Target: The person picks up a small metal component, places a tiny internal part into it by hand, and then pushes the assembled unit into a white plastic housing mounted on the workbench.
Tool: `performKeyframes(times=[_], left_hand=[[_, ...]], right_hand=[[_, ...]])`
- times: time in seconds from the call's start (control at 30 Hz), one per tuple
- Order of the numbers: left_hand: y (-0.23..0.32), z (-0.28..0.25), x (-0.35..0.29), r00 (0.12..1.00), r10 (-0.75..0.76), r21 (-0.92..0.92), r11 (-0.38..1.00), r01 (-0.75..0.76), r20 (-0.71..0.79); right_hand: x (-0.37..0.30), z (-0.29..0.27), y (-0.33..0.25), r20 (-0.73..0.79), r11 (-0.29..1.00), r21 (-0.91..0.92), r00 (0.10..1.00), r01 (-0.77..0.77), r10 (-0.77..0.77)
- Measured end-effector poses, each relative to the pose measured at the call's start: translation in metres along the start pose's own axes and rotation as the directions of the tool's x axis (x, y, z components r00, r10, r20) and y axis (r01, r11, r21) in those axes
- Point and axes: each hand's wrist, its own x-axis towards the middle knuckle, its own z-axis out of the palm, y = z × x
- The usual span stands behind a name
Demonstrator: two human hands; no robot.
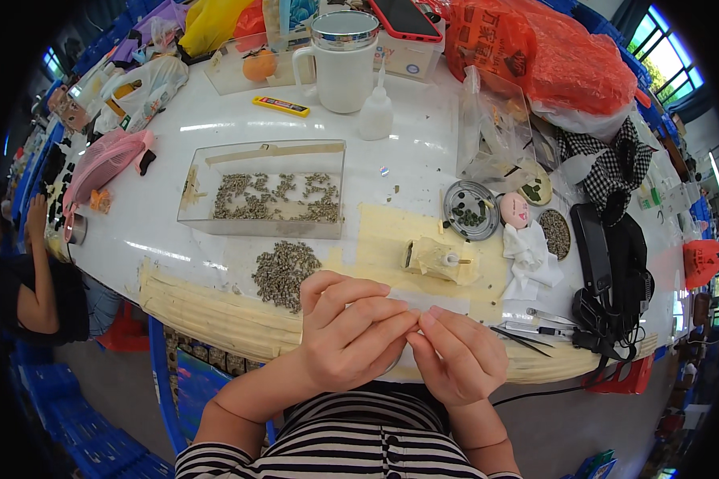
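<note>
My left hand (351, 327) and my right hand (460, 354) meet fingertip to fingertip above the table's near edge. Both are closed in a pinch, and whatever sits between the fingertips is too small to make out. Just beyond my left hand lies a heap of small grey-brown metallic-looking pieces (283, 275). Similar pieces are spread inside a clear rectangular tray (264, 226) farther back. Past my fingertips stands a small block wrapped in yellowish tape (439, 260), with a pale rod sticking out at its right end.
Right of the block are a round dish of dark bits (470, 209), crumpled white tissue (527, 259), tweezers (522, 340) and a black bag (607, 263). At the back stand a white mug (343, 72) and a squeeze bottle (376, 116). Another person's arm (41, 279) reaches in at far left.
</note>
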Motion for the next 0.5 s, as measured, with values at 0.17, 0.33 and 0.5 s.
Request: performKeyframes(times=[0.17, 0.33, 0.5], left_hand=[[0.0008, 0.0007, 0.0011, 1.000, 0.006, 0.009, 1.000, -0.006, -0.005], [0.0007, -0.0001, 0.0003, 1.000, 0.008, -0.007, 1.000, -0.009, -0.010], [0.0001, -0.0026, 0.0011, 1.000, 0.024, -0.028, 0.999, -0.023, 0.013]], right_hand=[[-0.0007, 0.0009, 0.0021, -0.015, 1.000, -0.009, 1.000, -0.022, 0.022], [-0.0021, 0.0034, 0.0045, -0.020, 0.980, 0.145, 0.990, -0.136, 0.140], [-0.0025, 0.0027, 0.0076, 0.090, 0.890, 0.340, 0.952, -0.305, 0.292]])
